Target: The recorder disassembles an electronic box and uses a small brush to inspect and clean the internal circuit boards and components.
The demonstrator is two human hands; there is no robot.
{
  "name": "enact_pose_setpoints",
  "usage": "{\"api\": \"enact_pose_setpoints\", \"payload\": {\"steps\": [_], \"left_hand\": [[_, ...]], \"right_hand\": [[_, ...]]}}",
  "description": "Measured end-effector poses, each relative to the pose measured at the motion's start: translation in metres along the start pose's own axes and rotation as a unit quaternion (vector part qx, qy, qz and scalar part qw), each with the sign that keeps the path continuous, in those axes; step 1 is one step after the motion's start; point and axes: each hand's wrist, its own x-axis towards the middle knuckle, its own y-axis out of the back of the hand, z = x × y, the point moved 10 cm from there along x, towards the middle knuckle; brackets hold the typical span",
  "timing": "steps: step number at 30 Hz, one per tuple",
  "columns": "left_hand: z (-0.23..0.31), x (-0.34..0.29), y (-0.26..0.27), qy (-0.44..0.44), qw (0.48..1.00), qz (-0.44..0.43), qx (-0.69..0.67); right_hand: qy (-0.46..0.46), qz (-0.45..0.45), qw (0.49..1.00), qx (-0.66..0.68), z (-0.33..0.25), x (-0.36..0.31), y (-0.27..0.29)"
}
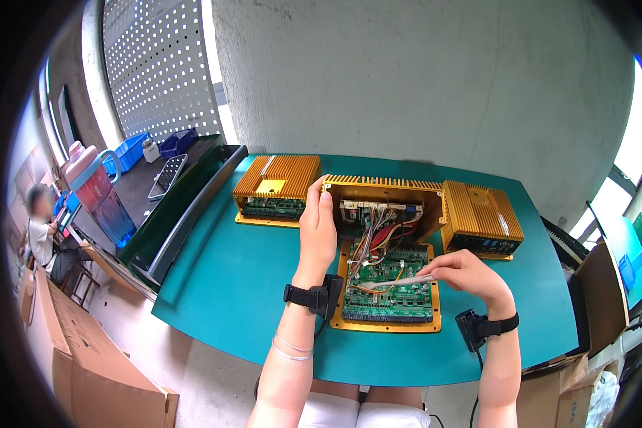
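**Opened gold unit on teal table, both hands engaged**

Carton: brown, on the floor well left of the left hand.

Jug: pink and blue, on a dark side counter far left of the hands; blue bins behind it.

Table: teal, bears all three units.

Left unit: closed gold finned case, just left of the left hand, apart from it.

Left hand: upright, fingers closed on the left edge of the lid; black strap at the wrist, thin bangles lower on the forearm.

Lid: gold housing, tilted up and open, held at its left edge; inner board visible. Wires, red and white, run from it down to the board.

Board: green, lying in a gold base tray between the two hands, below the lid.

Brush: pale, slim, lying across the board, bristle end toward the left hand.

Right hand: fingers pinched narrowly on the brush handle, over the board's right edge; black strap at the wrist.

Right unit: closed gold finned case, just beyond the right hand, beside the lid.
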Motion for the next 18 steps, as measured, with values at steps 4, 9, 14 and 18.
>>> {"api": "enact_pose_setpoints", "payload": {"steps": [4,9,14,18], "left_hand": [[-0.002,0.000,-0.001,-0.001,1.000,-0.001,0.001],[-0.003,0.000,-0.001,0.000,1.000,-0.004,-0.006],[0.001,0.000,0.000,-0.009,1.000,-0.001,0.015],[0.002,0.000,-0.001,-0.005,1.000,-0.002,0.022]], "right_hand": [[0.001,0.099,0.995,0.014,0.003,0.002,0.020],[0.045,0.036,0.998,0.020,-0.014,-0.001,0.004],[0.040,0.130,0.990,0.034,-0.026,-0.009,0.020],[0.145,0.082,0.986,0.026,-0.028,-0.005,0.011]]}}
